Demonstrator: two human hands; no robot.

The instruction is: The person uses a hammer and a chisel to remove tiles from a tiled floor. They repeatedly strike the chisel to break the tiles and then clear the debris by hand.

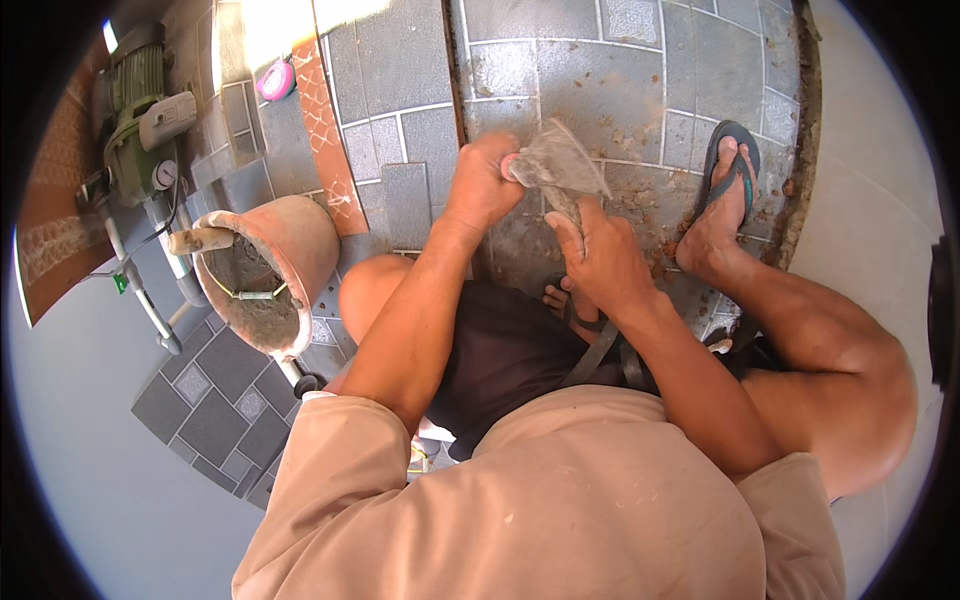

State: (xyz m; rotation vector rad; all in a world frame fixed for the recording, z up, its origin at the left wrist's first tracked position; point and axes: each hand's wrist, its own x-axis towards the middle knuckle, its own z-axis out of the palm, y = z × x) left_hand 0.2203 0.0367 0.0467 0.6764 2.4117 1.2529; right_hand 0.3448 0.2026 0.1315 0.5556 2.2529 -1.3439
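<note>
My left hand (486, 180) is closed around a scraper (564, 159), whose reddish handle shows at the edge of the fist. Its flat, flared blade points right and is smeared with grey mortar. Close against the blade's lower side is a narrow, mortar-coated tool (561, 204), held between the thumb and fingers of my right hand (611, 255). What kind of tool this is cannot be made out, and most of it is hidden by the hand. Both hands are above a grey tiled floor (517, 262), in front of my knees.
To the left, a bucket (307, 232) holds grey mortar, with a wooden handle (201, 240) across its rim. Beyond it stand a green motor pump (135, 142) and pipes. A pink round object (277, 80) lies farther off. Brown debris (637, 202) litters the tiles near my sandalled foot (727, 180).
</note>
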